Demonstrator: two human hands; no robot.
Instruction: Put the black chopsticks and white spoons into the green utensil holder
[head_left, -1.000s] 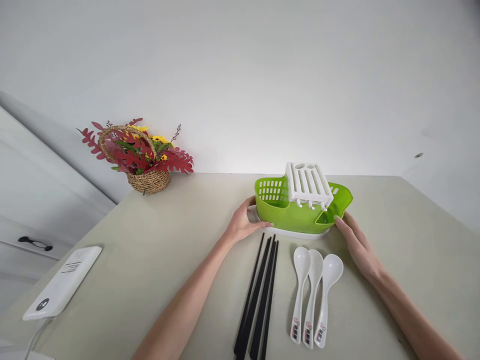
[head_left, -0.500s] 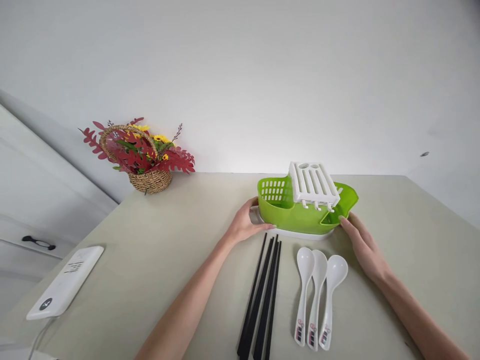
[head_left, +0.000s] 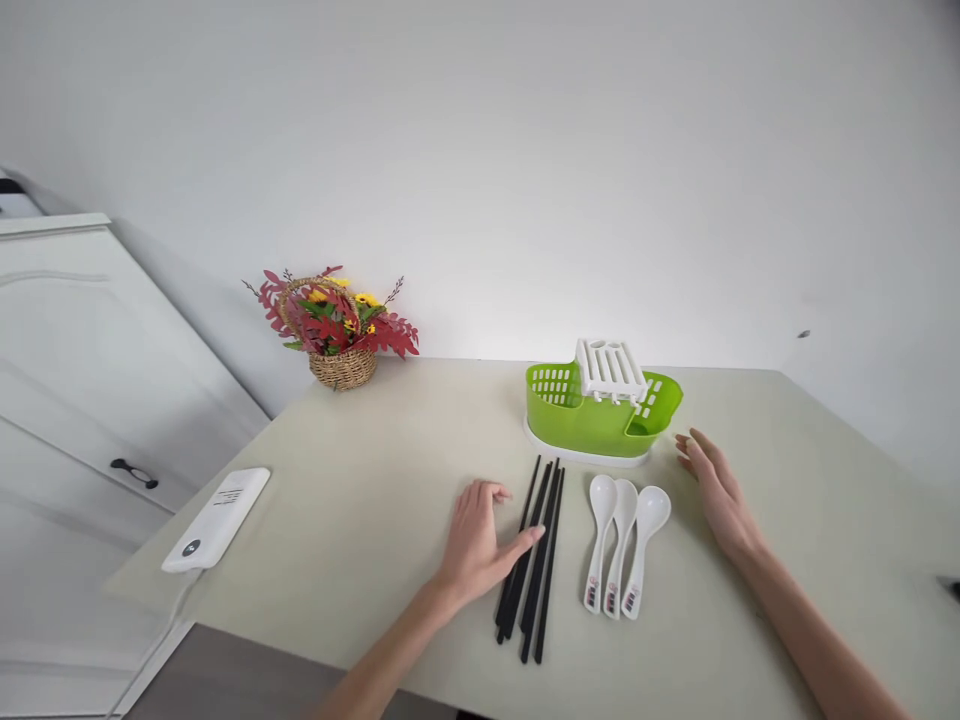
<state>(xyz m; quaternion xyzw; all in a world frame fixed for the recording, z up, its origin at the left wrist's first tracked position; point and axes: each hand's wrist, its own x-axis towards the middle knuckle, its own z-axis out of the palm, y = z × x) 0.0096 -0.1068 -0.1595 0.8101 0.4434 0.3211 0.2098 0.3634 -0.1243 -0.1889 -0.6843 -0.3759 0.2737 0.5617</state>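
My left hand is open at the left of the black chopsticks, its thumb reaching over them. Whether the thumb touches them I cannot tell. My right hand is open and holds nothing, just right of the green plastic cutlery holder. That holder stands upright on a white base tray, with a white slotted rack across its top. Right of the chopsticks, three white spoons lie side by side, bowls pointing away from me.
A wicker basket of red leaves and yellow flowers stands at the back left. A white flat device with a cable lies near the table's left edge. Beyond that edge is a white cabinet. The wall rises behind the table.
Both hands have let go of the cutlery holder. My left hand has come back toward me to the chopsticks; the right has drawn slightly away. The camera view has shifted.
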